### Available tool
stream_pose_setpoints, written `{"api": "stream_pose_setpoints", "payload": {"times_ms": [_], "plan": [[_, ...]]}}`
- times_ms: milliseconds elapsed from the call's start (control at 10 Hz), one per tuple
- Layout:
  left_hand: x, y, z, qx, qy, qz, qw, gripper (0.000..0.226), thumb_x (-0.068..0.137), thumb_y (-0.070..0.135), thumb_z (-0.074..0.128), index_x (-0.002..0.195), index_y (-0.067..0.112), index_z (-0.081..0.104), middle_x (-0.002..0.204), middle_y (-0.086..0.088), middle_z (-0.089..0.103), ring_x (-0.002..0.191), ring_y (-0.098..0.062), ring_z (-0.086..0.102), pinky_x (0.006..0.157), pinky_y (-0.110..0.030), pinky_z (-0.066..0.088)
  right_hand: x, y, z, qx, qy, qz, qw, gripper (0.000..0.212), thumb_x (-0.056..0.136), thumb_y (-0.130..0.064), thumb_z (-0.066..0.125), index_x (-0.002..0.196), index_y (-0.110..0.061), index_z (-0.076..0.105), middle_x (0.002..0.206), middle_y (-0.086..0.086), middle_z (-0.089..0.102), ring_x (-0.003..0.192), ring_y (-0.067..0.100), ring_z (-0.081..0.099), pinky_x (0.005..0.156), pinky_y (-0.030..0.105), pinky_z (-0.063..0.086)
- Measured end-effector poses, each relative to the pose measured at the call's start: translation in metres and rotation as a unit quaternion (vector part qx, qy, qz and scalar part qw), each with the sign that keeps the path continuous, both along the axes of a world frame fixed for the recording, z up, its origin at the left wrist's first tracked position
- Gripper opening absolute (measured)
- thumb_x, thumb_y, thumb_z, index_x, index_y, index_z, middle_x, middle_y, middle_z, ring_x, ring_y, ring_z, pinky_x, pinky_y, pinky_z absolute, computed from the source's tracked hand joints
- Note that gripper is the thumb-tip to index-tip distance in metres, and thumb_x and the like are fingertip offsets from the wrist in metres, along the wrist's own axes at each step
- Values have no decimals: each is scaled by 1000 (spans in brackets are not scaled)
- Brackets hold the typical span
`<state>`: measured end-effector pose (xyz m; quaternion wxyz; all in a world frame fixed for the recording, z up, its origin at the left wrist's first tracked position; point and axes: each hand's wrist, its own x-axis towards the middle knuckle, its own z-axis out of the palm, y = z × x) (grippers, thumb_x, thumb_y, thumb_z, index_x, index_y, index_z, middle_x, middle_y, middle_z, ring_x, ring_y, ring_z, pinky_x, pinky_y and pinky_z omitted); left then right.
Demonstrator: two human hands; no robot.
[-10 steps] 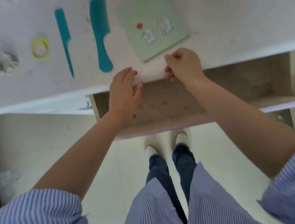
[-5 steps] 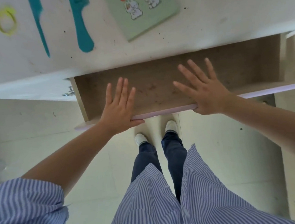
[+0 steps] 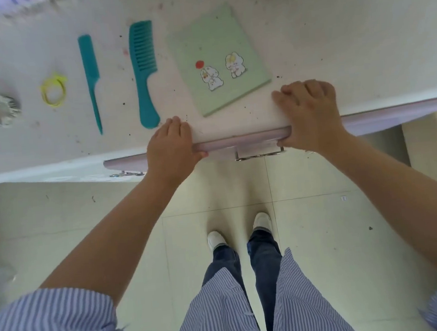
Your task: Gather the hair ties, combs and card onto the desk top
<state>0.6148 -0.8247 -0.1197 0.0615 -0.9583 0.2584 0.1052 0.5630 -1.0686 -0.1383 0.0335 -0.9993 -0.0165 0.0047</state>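
Left hand [image 3: 170, 143]: laid over the desk edge, fingers curled onto the top, thumb hooked under the lilac drawer front [image 3: 239, 140]; pressed against it, nothing carried.
Right hand [image 3: 309, 115]: fingers [image 3: 303, 89] bent onto the desk top, thumb tucked beneath the drawer front; likewise gripping only the drawer front.
Drawer front: pale lilac panel, seen almost flush under the desk edge; spanned by both hands.
Drawer handle [image 3: 260, 154]: metal, fixed below the panel, between the two hands, nearer the right one.
Desk [image 3: 333, 36]: white top, speckled with dark flecks; all task items are borne on it.
Card [image 3: 219, 57]: pale green, printed with white rabbits and a red dot; placed flat and slightly rotated, its near corner between the hands, just beyond the right fingers.
Wide-tooth comb [image 3: 144, 74]: teal, lying lengthwise, handle end just beside the left hand.
Tail comb [image 3: 90, 79]: teal, slender, set parallel to the wide-tooth comb, to its left.
Yellow hair tie [image 3: 54, 91]: thin loop, left of the tail comb, apart from it.
Grey hair tie [image 3: 2, 110]: ruffled ring, blurred, furthest left on the desk.
Sleeves [image 3: 54, 327]: blue-and-white striped, pushed up above the forearms.
Floor [image 3: 322, 222]: pale tiles; white shoes [image 3: 216, 240] and dark trousers are seen below.
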Motion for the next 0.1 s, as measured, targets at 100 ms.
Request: {"api": "stream_pose_setpoints", "payload": {"times_ms": [100], "plan": [[-1,3,-4,-14,-1,1,1000,71,36,35,93,83,-12,66,87,-30,72,75,-41,71,59,-42,60,-1,3,-7,38,8,-11,999,79,33,-24,86,107,-4,63,103,19,68,89,38,63,87,51,47]]}}
